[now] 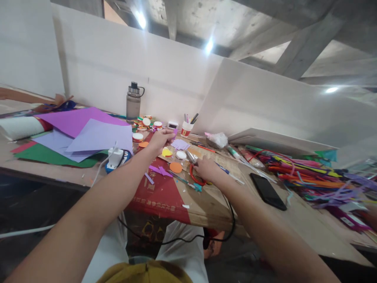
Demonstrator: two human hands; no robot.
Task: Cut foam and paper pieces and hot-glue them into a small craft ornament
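Observation:
My left hand (160, 140) is above the cardboard mat, its fingertips pinching a small purple paper piece (176, 132). Closer to me on the right, my right hand (205, 168) grips a pair of red-handled scissors (193, 175), whose blades point away from me. Some fingers are hidden behind the hand. Between the hands lie pale purple paper pieces (180, 144), a white round lid (181, 155), a yellow piece in a round container (166, 152) and an orange paper disc (176, 167). Purple paper strips (160, 170) rest on the red part of the mat.
Large purple sheets (100, 135) and a charger plug (115, 156) are at left. A water bottle (133, 102) and a paper cup of pens (186, 129) stand at the back. On the right are a black phone (267, 190) and a pile of colourful strips (315, 177).

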